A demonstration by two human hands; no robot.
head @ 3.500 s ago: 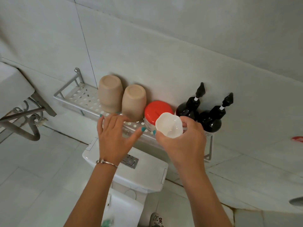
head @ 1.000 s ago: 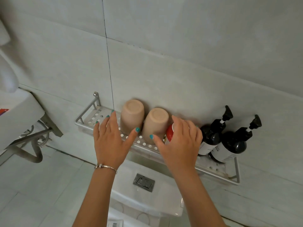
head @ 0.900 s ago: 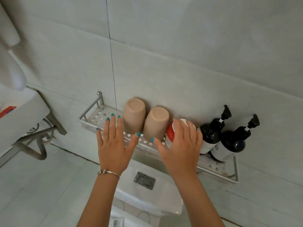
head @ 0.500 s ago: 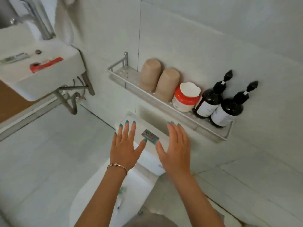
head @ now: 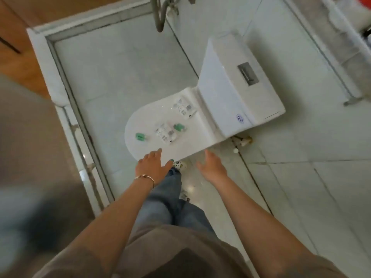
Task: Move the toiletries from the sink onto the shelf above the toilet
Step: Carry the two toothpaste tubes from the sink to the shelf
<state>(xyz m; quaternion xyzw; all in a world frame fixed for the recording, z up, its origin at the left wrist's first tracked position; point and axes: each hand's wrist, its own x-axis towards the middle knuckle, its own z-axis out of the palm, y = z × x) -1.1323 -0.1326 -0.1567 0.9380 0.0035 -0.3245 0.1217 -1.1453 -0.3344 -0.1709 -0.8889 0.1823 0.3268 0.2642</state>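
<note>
Head: both hands (head: 153, 166) empty over toilet (head: 220, 101).

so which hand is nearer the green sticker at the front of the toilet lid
Left. The left hand hangs just below the green sticker by the lid's front edge; the right hand is off to the sticker's right, past the lid's rim.

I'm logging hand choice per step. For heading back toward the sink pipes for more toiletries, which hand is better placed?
Probably the left hand: it is empty, fingers straight, and lies on the side of the drain pipe. The right hand, also empty, lies farther from it.
</note>
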